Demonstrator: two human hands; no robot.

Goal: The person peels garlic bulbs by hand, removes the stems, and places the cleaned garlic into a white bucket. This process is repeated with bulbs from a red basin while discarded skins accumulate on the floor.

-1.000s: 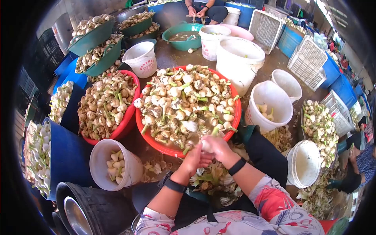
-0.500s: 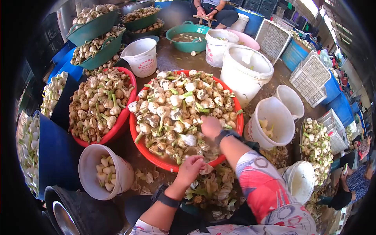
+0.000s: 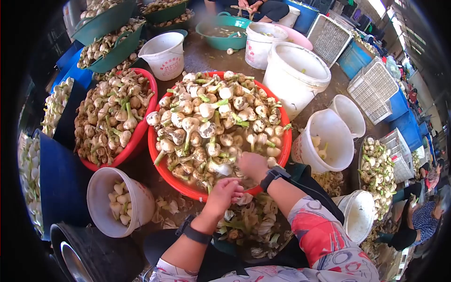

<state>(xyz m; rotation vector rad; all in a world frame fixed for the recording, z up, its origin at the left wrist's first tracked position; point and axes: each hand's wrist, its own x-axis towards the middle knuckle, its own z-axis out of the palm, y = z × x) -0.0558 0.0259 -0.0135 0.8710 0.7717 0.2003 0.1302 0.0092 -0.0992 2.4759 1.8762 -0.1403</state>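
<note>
1. Half a second ago the right hand [image 3: 252, 165] lay farther up the heap; it has drawn back to the near edge of the pile, and the left hand [image 3: 224, 193] has come up to sit just beside it at the rim.
2. The right fingers curl down into the garlic bulbs [image 3: 213, 123]; whether they have closed on one I cannot tell, since the back of the hand hides them.
3. The left fingers are loosely bent over the rim, with no bulb seen in their grip.
4. Both hands rest at the near side of the red basin [image 3: 159, 160], which is heaped with unpeeled bulbs, stalks still on. This looks like the picking of a fresh bulb.
5. Below the hands lies a drift of stripped skins and stalks [image 3: 256, 225].
6. A white bucket [image 3: 101, 214] with a few cleaned bulbs stands to the left; a second bucket [image 3: 339, 155], also with a few, stands to the right.
7. A second red basin [image 3: 141, 134] of bulbs sits to the left.
</note>
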